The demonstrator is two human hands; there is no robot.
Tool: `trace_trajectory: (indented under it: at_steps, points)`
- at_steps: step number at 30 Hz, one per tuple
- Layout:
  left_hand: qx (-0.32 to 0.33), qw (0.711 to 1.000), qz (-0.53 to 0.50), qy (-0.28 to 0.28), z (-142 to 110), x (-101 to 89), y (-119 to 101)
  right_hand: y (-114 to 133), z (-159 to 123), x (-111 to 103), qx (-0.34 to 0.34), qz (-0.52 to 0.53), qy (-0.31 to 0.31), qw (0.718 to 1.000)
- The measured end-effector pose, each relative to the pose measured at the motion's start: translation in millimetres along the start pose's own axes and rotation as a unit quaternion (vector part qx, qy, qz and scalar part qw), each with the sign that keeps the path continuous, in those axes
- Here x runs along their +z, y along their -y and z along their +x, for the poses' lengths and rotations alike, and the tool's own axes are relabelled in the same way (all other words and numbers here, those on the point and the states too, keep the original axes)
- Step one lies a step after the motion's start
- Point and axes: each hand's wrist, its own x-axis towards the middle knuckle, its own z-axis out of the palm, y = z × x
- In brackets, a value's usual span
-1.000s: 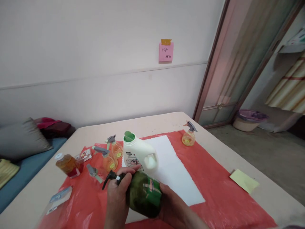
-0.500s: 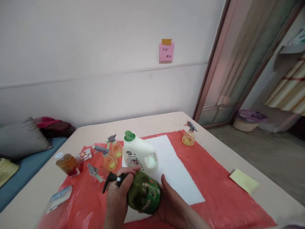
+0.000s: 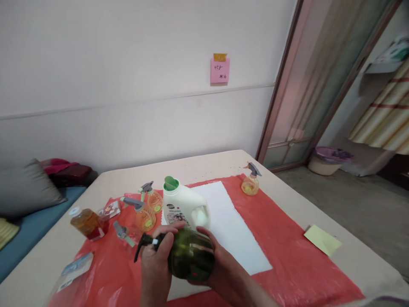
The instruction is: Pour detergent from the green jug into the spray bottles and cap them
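Note:
A dark green pump bottle point(image 3: 191, 256) lies tilted on its side between my hands, its black pump head pointing left. My left hand point(image 3: 158, 256) is closed round the neck just below the pump. Wrapped round the base end is my right hand point(image 3: 220, 264), its thumb on top and its fingers mostly hidden underneath. Right behind the bottle stands a white jug point(image 3: 182, 204) with a green inner spout and a side handle. Under these lies a white sheet point(image 3: 239, 230) on a red plastic sheet point(image 3: 287, 256).
To the left are two orange spray bottles point(image 3: 145, 217), a loose spray head point(image 3: 123, 232), a jar of amber liquid point(image 3: 87, 224) and a clear plastic packet point(image 3: 75, 268). Another spray bottle point(image 3: 251, 183) stands at the back right, near a yellow sticky note point(image 3: 322, 239).
The pump bottle has been rolled about its length, so its green label has turned out of sight. My right hand has shifted its grip around the base. The view has panned slightly right.

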Motion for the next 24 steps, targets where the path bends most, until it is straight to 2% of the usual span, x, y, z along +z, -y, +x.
trace_trajectory:
  at_steps: [2,4,10,15,17,21,24]
  points:
    - [-0.007,1.0,-0.003,0.01,-0.4,-1.4,-0.6,-1.2,0.9,-7.6,0.073,0.002,0.03,0.997]
    - [-0.009,1.0,-0.001,0.016,-1.1,-3.2,-1.7,-1.8,0.5,-13.0,0.115,0.005,0.058,0.992]
    - [-0.002,1.0,-0.022,0.018,-1.3,-7.3,-3.3,1.6,-5.4,-12.9,0.035,0.015,0.09,0.995]
    - [-0.005,1.0,0.003,0.026,0.2,-7.9,4.3,-3.8,-1.4,-17.8,0.103,0.022,0.098,0.99]
    - [-0.006,0.999,0.007,0.031,0.3,-7.4,6.0,-5.1,-0.6,-17.1,0.08,0.017,0.072,0.994]
    - [-0.002,1.0,0.01,0.01,1.3,-4.5,6.0,-2.9,-2.0,-6.6,-0.023,0.028,0.032,0.999]
    - [0.01,0.999,0.037,-0.007,2.6,-1.3,6.3,-1.8,-1.9,-2.2,-0.045,0.057,0.03,0.997]
